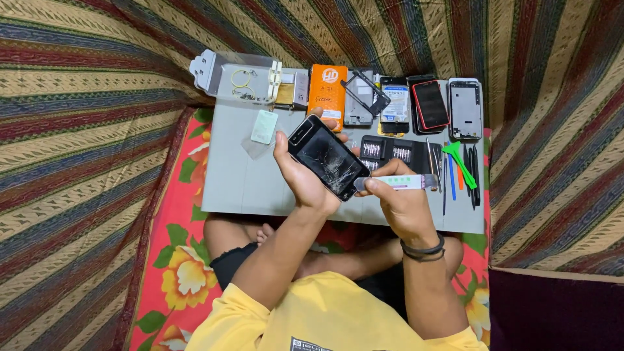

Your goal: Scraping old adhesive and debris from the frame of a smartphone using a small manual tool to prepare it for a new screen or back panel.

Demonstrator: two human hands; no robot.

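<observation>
The left hand cradles a black phone with a cracked screen, fingers wrapped round its edges so the glass faces up and tilts toward the person. The right hand is closed on a flat white pry tool, its tip set against the phone's lower edge, where a seam would be. Both hover above a grey mat. Beyond lie a bit set, pry sticks, an orange box and spare phones, all within easy reach.
</observation>
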